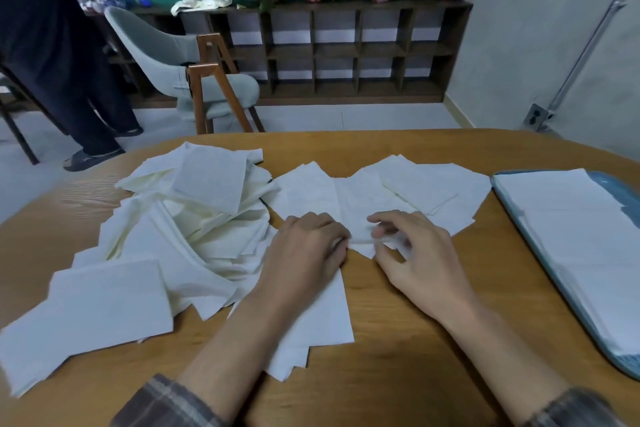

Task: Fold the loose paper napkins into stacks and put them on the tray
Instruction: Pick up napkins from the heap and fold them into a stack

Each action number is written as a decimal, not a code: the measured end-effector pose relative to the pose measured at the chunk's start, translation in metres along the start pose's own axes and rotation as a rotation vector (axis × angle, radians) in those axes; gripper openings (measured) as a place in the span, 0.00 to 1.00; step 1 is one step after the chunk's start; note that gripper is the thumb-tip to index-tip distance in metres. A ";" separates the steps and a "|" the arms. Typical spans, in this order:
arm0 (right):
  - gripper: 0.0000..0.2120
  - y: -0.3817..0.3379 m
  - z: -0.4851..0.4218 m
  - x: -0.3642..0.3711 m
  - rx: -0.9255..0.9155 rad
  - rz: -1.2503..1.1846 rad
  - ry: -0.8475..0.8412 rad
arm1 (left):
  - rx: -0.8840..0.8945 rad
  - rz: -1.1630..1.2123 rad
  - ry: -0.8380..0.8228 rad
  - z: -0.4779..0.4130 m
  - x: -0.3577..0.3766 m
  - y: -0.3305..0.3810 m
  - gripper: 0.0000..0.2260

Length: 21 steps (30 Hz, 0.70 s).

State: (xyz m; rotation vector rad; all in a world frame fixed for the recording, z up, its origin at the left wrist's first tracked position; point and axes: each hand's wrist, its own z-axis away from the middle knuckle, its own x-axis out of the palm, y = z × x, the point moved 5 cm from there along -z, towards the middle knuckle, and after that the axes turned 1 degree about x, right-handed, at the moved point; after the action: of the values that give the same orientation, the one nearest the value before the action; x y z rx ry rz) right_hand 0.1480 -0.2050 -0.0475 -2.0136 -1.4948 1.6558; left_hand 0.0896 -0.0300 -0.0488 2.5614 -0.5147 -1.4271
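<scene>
1. On the left of the wooden table (pixel 398 350) is a big messy pile of loose napkins (pixel 194 229). One flat napkin (pixel 100 305) lies at the near edge of the pile.
2. The left hand (pixel 304 253) rests on the middle napkin (pixel 356 215). Its fingers bend down onto the paper. I cannot tell if it is gripping the paper or just pressing on it.
3. The right hand (pixel 415 253) is just beside the left one. Its thumb and fingers pinch the near edge of the same napkin. The fingertips look blurry.
4. More flat napkins (pixel 436 184) are spread out behind the hands.
5. On the far right is a blue tray (pixel 616 191). A white stack of folded napkins (pixel 581 239) lies on it.
</scene>
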 end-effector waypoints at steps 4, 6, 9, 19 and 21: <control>0.17 -0.003 0.000 -0.007 -0.047 0.002 0.078 | -0.005 0.085 0.076 0.001 -0.015 0.009 0.06; 0.18 -0.001 0.000 -0.007 -0.035 -0.009 0.070 | 0.001 0.116 0.112 0.004 -0.023 0.013 0.04; 0.18 -0.001 0.001 -0.009 0.000 -0.055 0.036 | 0.006 0.203 0.125 0.008 -0.028 0.015 0.07; 0.16 -0.019 0.008 -0.013 -0.110 -0.117 -0.071 | -0.006 0.258 0.298 0.008 -0.045 0.015 0.10; 0.18 -0.023 0.008 -0.015 -0.116 -0.194 -0.066 | -0.031 0.317 0.345 0.008 -0.053 0.019 0.07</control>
State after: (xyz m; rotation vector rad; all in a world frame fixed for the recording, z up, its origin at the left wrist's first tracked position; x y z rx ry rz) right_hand 0.1290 -0.2086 -0.0257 -1.8153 -1.7846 1.6070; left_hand 0.0532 -0.0276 -0.0054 2.4834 -0.7854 -0.8623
